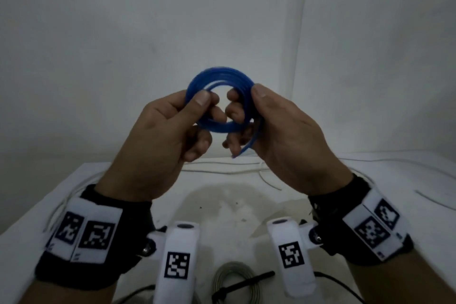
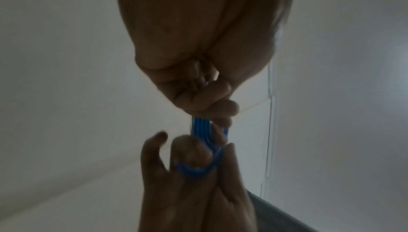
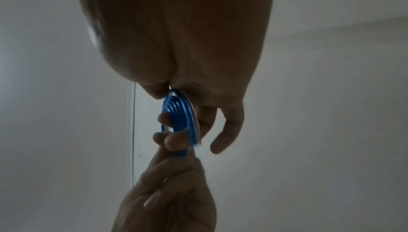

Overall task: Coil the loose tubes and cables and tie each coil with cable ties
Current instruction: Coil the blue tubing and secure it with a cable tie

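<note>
My left hand [image 1: 170,126] has its thumb pressed down over the left side of the blue tube coil [image 1: 219,76], with the fingers curled behind it, so the stacked turns are pinched flat. My right hand [image 1: 278,128] clamps the opposite side: thumb on the outer edge, fingertips hooked through the middle of the ring. In the left wrist view the turns sit side by side like a ribbon where they leave my grip, and in the right wrist view they fan into a tidy spiral.

I hold the coil up in the air in front of me, above the white table [image 1: 370,175]. One free tube end [image 1: 244,152] pokes down below my right palm.

I judge this tube light and springy: smooth plastic that wants to unwind, so letting go of either side would probably let the turns spill. The place to hold is across all the turns at once, with the loose tail tucked under a thumb before a tie goes on.

No containers show. On the table near me lies a grey cable coil [image 1: 234,276] with a black cable tie [image 1: 246,281] round it, and thin white cables [image 1: 222,171] trail loose further back.
</note>
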### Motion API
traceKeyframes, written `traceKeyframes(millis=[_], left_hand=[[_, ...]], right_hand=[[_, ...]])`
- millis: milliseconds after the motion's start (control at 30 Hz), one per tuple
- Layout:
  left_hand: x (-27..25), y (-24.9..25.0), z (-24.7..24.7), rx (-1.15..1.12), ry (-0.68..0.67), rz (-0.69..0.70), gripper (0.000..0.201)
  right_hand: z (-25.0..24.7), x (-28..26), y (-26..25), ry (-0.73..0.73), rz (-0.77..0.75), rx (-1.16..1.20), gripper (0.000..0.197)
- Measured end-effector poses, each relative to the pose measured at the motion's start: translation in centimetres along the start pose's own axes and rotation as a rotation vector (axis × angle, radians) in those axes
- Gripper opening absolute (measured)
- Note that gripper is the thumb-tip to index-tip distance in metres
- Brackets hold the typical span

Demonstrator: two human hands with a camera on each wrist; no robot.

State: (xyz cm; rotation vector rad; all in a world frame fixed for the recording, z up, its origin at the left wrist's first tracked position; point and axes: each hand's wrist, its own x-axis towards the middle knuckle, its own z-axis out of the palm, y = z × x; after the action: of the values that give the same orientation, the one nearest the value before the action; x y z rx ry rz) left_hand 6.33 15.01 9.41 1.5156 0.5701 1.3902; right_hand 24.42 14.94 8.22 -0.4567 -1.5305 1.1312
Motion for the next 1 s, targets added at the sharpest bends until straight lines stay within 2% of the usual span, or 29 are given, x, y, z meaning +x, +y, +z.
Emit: traceKeyframes(millis=[100,267,400,600,700,867,1000], left_hand=[[-0.1,-0.1,0.7,-0.147,0.004,-0.026,0.021],[-0.1,0.7,-0.4,0.075,-0.061,-0.024,0.023],[-0.1,0.7,0.1,-0.161,-0.021,-0.062,0.022],[0.0,0.5,0.0,0.084,0.069,-0.043,0.030],[0.0,0.2,0.6,0.023,0.113,-0.024,0.027],[-0.2,-0.2,1.2,-0.150,0.101,-0.032,0.024],[-0.2,0.1,0.9,-0.119,0.007,-0.059,0.026]], right_hand=[[0.4,-0.1,0.0,0.016,-0.011,0.076,0.038],[-0.4,-0.1,-0.5,0.009,0.025,-0.113,0.036],[1.0,-0.3,-0.3,0.014,-0.045,-0.019,0.034],[0.7,-0.3,-0.2,0.082,-0.062,-0.234,0.031],[1.3,-0.2,0.2,0.083,-0.074,-0.123,0.032],[2.0,-0.1,1.0,0.055,-0.010,0.185,0.033],[1.3,0.0,0.7,0.070,-0.003,0.160,0.031]])
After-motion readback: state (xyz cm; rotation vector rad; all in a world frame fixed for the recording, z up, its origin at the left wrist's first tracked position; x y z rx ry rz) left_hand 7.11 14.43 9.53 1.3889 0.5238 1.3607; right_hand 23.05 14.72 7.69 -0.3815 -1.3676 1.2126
